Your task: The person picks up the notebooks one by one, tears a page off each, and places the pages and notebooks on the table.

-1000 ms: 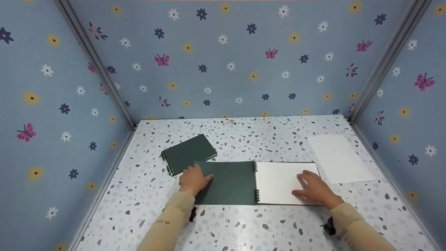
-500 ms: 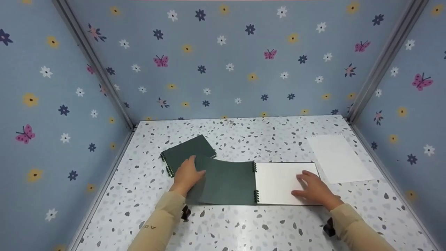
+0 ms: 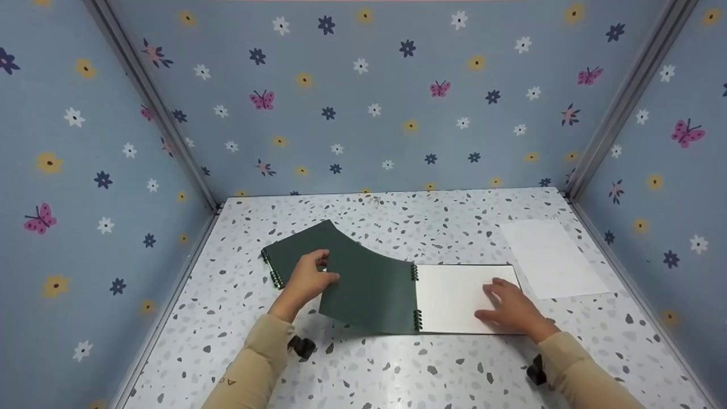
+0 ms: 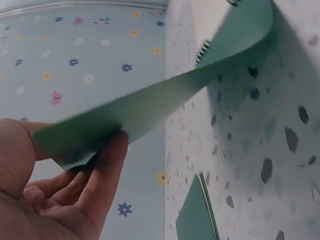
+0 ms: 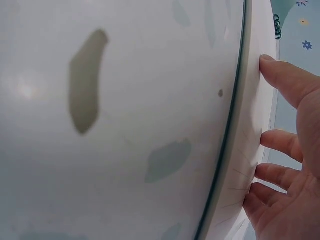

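Note:
A spiral-bound notebook lies spread out on the table, its white page to the right of the black coil. My left hand pinches the outer edge of its dark green cover between thumb and fingers. The cover bends upward off the table, as the left wrist view shows from the side. On the right part of the page rests my right hand, thumb and fingertips spread and touching the paper. A second green notebook lies closed behind the left hand, partly hidden by the raised cover.
A loose white sheet of paper lies at the right of the speckled table. Blue flowered walls stand at the back and both sides, with grey metal strips in the corners.
My left hand has moved slightly left, lifting the cover's outer edge off the table and curling it up. My right hand has stayed in place on the page.

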Demonstrator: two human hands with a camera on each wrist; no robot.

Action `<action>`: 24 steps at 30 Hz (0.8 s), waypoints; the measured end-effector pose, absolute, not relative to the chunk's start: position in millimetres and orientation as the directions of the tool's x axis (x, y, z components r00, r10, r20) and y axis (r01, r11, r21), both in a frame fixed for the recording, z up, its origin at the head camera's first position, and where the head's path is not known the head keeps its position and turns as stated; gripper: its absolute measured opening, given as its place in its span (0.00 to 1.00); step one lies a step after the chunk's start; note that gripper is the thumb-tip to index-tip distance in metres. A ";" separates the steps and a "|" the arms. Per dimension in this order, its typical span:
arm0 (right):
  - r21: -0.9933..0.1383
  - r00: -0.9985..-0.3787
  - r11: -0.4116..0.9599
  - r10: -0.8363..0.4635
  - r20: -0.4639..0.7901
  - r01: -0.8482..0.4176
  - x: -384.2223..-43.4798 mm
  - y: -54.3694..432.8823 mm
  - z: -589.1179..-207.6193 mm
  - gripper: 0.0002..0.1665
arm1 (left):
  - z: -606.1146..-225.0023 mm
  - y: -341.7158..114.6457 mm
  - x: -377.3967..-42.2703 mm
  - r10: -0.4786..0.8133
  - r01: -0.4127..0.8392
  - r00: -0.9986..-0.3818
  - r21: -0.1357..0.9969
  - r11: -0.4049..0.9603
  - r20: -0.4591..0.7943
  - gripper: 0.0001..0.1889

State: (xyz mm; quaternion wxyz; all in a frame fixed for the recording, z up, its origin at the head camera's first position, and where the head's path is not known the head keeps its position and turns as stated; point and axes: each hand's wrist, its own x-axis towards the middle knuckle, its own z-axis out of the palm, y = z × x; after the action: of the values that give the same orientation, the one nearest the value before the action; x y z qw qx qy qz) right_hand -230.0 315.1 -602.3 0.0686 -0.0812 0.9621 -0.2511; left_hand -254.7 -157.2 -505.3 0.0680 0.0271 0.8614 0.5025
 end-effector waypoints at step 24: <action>-0.493 -0.979 0.865 -0.170 -0.112 -0.093 -230.1 314.8 -603.6 0.49 | -499.4 -102.7 -217.6 0.322 0.203 -0.926 0.979 -0.023 0.199 0.34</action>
State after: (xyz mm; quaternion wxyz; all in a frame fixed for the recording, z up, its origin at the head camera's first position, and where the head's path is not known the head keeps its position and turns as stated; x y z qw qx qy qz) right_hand -230.1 314.8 -603.6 0.0760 -0.0684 0.9626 -0.2508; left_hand -217.6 -102.7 -499.4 0.0430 0.1879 0.6978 0.6899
